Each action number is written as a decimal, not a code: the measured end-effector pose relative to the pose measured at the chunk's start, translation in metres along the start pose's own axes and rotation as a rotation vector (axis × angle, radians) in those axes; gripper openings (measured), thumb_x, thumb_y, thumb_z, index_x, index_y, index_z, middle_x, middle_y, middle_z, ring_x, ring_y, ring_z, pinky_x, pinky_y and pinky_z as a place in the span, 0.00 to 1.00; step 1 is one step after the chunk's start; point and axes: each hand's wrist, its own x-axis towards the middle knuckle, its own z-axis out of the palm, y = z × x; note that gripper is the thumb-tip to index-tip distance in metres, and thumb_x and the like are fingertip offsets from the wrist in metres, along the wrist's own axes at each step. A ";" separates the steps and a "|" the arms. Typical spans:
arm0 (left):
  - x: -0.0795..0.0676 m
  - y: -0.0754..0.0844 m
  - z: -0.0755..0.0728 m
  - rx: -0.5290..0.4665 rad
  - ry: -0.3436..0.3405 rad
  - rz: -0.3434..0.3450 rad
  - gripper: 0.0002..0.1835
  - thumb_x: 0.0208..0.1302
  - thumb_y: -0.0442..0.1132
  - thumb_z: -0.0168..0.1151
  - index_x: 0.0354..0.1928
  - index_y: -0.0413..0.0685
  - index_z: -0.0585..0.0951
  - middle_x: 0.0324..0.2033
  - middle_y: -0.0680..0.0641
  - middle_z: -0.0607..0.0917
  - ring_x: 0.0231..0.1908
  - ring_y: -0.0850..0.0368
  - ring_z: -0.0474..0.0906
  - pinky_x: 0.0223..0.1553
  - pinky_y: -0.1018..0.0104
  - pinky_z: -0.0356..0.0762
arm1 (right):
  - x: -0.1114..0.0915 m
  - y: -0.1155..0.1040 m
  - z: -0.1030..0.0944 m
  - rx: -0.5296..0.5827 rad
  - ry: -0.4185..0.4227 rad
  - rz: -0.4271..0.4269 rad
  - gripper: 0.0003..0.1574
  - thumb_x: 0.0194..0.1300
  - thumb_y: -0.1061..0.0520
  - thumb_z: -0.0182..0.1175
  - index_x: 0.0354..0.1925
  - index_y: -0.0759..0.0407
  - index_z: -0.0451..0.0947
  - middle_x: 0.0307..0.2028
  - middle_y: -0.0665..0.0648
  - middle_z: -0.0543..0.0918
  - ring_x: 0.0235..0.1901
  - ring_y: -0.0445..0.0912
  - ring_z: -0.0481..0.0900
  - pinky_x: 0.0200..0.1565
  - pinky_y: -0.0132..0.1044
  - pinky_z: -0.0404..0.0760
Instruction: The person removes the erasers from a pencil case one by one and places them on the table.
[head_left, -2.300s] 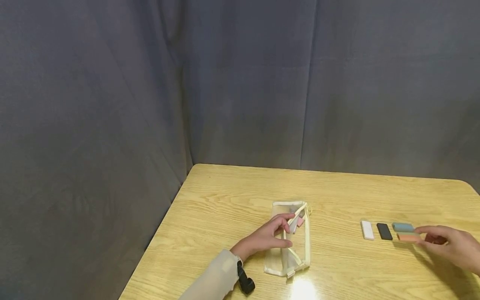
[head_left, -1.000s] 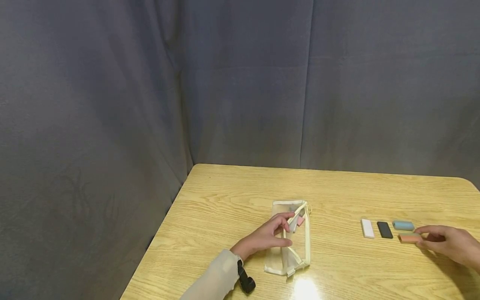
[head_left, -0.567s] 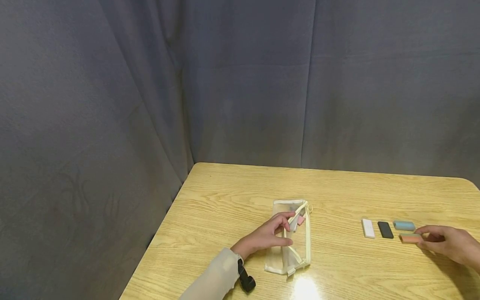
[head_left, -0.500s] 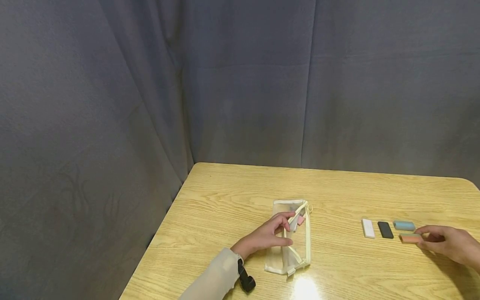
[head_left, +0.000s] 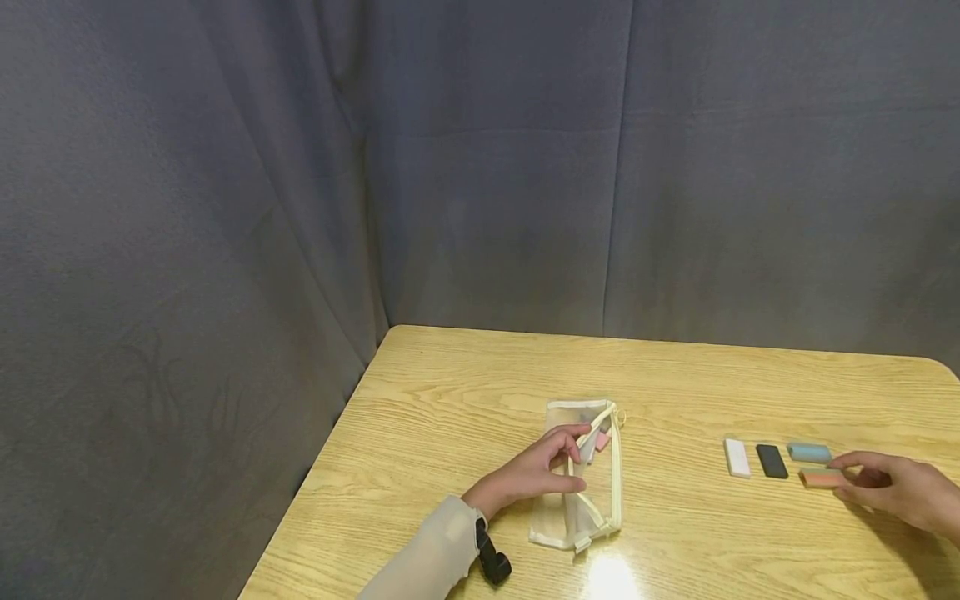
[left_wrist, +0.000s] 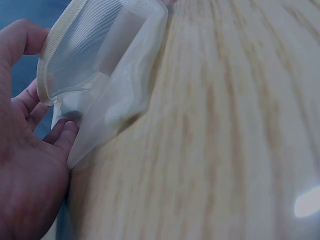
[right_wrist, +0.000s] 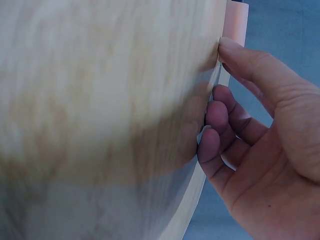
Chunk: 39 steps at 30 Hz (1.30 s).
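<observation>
Nearest, a pale beige cloth sleeve (head_left: 435,550) covers the left forearm, with a black looped strap (head_left: 491,562) at its cuff. Ahead of it the left hand's grip (head_left: 528,475) has bent fingers and a thumb set apart from the fingertips; it holds one edge of the translucent mesh pouch with cream trim (head_left: 551,521), which lies with its zipped mouth gaping. A small pink piece (head_left: 602,441) shows inside; paler contents are too veiled to name.

Over to the right, the right hand's grip (head_left: 900,487) is nearly closed, thumb and fingertip pinching one end of a small orange block with a grey-green strip (head_left: 821,478). I cannot tell whether the block is lifted. Just behind it lies a blue-grey rounded block (head_left: 807,452); leftward come a flat black block (head_left: 772,461) and a flat white block (head_left: 737,458).

Held only by its end, the orange block could tip or slip, and a sideways drift would knock its blue-grey neighbour. The soft mouth would probably sag if the left fingers slackened, and a tug could drag the light pouch.

The worktop (head_left: 450,400) is yellowish wood grain with rounded corners and a bright glare patch near the pouch. Beyond, dark grey-blue curtains (head_left: 487,167) hang behind and to the left.
</observation>
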 end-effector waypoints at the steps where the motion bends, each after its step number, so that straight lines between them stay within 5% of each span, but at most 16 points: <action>1: 0.000 0.000 0.000 0.001 0.001 0.000 0.15 0.61 0.34 0.68 0.42 0.39 0.70 0.76 0.55 0.59 0.75 0.58 0.54 0.72 0.68 0.55 | 0.000 0.000 0.001 0.003 0.017 -0.011 0.17 0.55 0.61 0.74 0.43 0.60 0.81 0.19 0.37 0.67 0.19 0.32 0.62 0.20 0.29 0.65; 11: -0.001 -0.002 -0.001 -0.012 -0.006 -0.009 0.15 0.63 0.32 0.68 0.45 0.42 0.70 0.76 0.56 0.59 0.76 0.58 0.53 0.71 0.72 0.56 | -0.001 -0.007 -0.002 -0.053 -0.033 0.064 0.24 0.62 0.55 0.72 0.48 0.70 0.77 0.21 0.40 0.69 0.20 0.32 0.61 0.22 0.30 0.64; 18: -0.001 -0.001 0.000 -0.008 -0.010 0.006 0.15 0.62 0.32 0.68 0.44 0.41 0.70 0.76 0.57 0.59 0.76 0.58 0.52 0.72 0.71 0.55 | -0.002 -0.010 -0.004 -0.031 0.067 0.029 0.14 0.61 0.55 0.72 0.44 0.57 0.80 0.18 0.37 0.67 0.16 0.32 0.60 0.19 0.29 0.63; 22: -0.001 0.000 -0.001 0.002 -0.008 0.003 0.15 0.62 0.33 0.68 0.43 0.40 0.70 0.76 0.56 0.59 0.76 0.58 0.53 0.72 0.69 0.55 | 0.001 -0.018 -0.010 -0.049 0.076 0.031 0.16 0.63 0.57 0.70 0.47 0.61 0.79 0.20 0.38 0.68 0.18 0.32 0.61 0.20 0.30 0.62; 26: -0.001 0.001 -0.001 0.002 -0.008 -0.002 0.15 0.62 0.32 0.67 0.43 0.38 0.70 0.76 0.56 0.59 0.76 0.58 0.53 0.72 0.70 0.55 | 0.005 -0.031 -0.015 -0.069 0.065 0.032 0.22 0.64 0.56 0.70 0.49 0.69 0.76 0.22 0.38 0.71 0.20 0.32 0.62 0.23 0.30 0.65; 34: -0.002 0.001 -0.001 -0.008 -0.011 -0.002 0.15 0.62 0.31 0.67 0.43 0.39 0.70 0.76 0.54 0.59 0.76 0.57 0.53 0.73 0.68 0.54 | 0.016 -0.065 -0.024 -0.045 -0.065 0.114 0.35 0.67 0.45 0.68 0.60 0.70 0.73 0.29 0.46 0.79 0.23 0.33 0.69 0.27 0.32 0.69; 39: -0.002 0.003 -0.002 -0.011 -0.006 0.000 0.15 0.61 0.32 0.67 0.42 0.41 0.70 0.77 0.52 0.58 0.75 0.57 0.54 0.72 0.68 0.54 | 0.022 -0.082 -0.020 -0.014 -0.074 0.084 0.34 0.69 0.48 0.66 0.62 0.70 0.72 0.30 0.47 0.80 0.24 0.33 0.71 0.27 0.32 0.71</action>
